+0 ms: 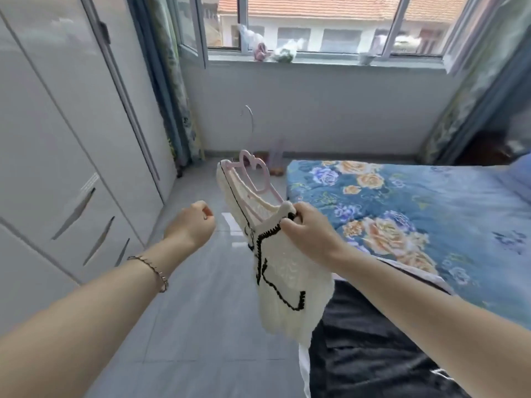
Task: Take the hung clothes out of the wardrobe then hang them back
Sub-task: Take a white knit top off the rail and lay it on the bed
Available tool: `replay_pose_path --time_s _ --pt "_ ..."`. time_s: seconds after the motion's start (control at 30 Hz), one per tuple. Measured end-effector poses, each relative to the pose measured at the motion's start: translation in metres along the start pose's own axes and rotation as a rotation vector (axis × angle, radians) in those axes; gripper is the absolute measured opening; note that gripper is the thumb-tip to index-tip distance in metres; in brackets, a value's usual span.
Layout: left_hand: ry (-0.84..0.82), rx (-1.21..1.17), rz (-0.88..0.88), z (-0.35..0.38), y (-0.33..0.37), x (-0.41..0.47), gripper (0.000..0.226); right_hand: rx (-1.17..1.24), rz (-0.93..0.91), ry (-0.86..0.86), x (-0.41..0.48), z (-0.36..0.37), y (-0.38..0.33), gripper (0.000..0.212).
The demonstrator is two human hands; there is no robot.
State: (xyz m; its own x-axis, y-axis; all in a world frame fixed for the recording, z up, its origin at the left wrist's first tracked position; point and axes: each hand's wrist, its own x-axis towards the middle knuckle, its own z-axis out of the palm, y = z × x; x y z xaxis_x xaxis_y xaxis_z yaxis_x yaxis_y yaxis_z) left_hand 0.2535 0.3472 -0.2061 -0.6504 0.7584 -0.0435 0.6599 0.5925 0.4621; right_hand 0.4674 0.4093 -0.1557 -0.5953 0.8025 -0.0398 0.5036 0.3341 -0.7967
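Pinched the top (284, 282) at its near shoulder with the right hand (304, 231), over the hanger (253, 173) end beneath. Held the left hand (195, 222) apart, off to the left, fingers curled, seemingly on nothing, though blur left that unsure. Had the top in mid-air above the floor, just off the bed (402, 202) edge. Had the hanger's long axis running away from the right hand, up and leftward, hook (251, 116) at the far end. Faced the wardrobe (71, 124) on the left, doors closed, nearer the left hand; probably needed that hand for a door first.
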Motion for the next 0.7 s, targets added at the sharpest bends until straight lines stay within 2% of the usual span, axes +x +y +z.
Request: replay_pose_path --time_s 0.07,0.23,0.43,0.57,0.7 --pt "-0.056 0.003 0.065 0.018 0.022 0.012 0.013 0.046 0.061 0.066 -0.009 -0.007 0.016 0.014" --pt "-0.189 -0.03 0.239 0.05 0.071 0.033 0.017 0.146 0.172 0.291 -0.026 -0.023 0.041 0.032" --pt "-0.316 0.041 0.437 0.09 0.119 0.033 0.017 0.177 0.279 0.579 -0.045 -0.056 0.074 0.028" --pt "-0.383 0.075 0.531 0.116 0.152 0.019 0.019 0.175 0.379 0.694 -0.075 -0.088 0.115 0.019" --pt "-0.443 0.129 0.612 0.144 0.188 0.003 0.02 0.058 0.499 0.739 -0.102 -0.122 0.185 0.023"
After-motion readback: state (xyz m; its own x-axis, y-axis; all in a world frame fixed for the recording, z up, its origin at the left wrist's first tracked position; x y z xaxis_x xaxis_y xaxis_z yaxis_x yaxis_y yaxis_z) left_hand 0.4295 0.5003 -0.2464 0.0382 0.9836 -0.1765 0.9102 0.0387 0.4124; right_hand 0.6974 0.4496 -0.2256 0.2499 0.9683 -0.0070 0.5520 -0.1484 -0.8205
